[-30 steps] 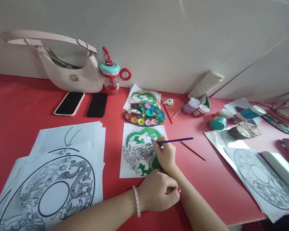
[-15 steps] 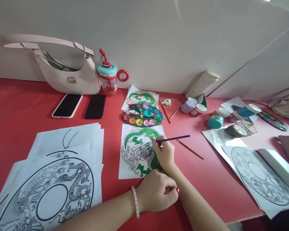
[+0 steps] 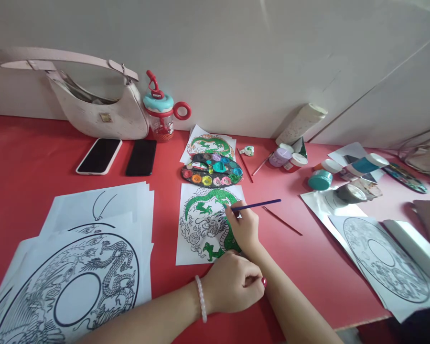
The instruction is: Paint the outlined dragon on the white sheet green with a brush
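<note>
My right hand [image 3: 244,227] pinches a dark blue paintbrush [image 3: 261,205], its handle pointing right and its tip hidden by the fingers. That hand rests on the right side of a dragon drawing [image 3: 189,248], partly painted green. My left hand [image 3: 234,284], a beaded bracelet at its wrist, lies curled below the sheet against my right forearm. Its fingers are folded in, and nothing shows in them. Just above the drawing sits a paint palette [image 3: 212,170] with several colours. It overlaps a second dragon picture [image 3: 215,142] in green and orange.
Line-drawing sheets [image 3: 77,258] lie at left, below two phones [image 3: 99,156]. A white handbag [image 3: 103,114] and a lidded cup [image 3: 161,117] stand by the wall. Thin brushes [image 3: 283,221], paint jars [image 3: 320,180] and another circular drawing [image 3: 383,258] are to the right.
The whole view has shifted very slightly. Both hands and the paintbrush keep nearly the same place on and below the drawing.
</note>
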Demonstrator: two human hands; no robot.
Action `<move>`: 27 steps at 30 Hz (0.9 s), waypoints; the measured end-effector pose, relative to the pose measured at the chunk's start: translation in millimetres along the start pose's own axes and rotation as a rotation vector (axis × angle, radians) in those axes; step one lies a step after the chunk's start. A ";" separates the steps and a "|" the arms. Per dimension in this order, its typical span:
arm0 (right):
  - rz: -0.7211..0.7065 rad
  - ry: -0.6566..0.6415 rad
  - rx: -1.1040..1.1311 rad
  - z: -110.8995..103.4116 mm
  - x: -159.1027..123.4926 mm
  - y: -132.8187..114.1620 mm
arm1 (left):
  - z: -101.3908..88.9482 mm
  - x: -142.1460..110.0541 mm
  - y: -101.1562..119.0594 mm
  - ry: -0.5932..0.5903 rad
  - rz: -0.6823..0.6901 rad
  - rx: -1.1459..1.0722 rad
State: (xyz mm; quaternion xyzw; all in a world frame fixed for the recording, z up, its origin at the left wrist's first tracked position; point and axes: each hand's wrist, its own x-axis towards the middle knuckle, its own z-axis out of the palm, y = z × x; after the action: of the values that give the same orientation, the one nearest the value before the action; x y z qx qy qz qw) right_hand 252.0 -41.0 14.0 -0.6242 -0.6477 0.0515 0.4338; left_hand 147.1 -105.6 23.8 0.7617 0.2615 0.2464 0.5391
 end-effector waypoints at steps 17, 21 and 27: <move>0.017 -0.010 0.022 -1.6 0.9 0.1 | -1.1 0.0 2.3 -0.002 -0.001 0.022; 0.031 0.004 0.023 -1.5 1.3 -0.4 | -1.8 0.0 1.2 -0.009 0.001 0.033; 0.027 -0.012 0.028 -1.7 1.6 0.7 | -1.1 0.2 0.5 -0.014 0.005 0.053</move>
State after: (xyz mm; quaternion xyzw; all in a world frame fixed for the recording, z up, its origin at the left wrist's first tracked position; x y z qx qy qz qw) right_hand 253.9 -40.3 15.4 -0.6263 -0.6411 0.0701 0.4379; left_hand 146.6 -104.9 24.6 0.7781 0.2625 0.2353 0.5198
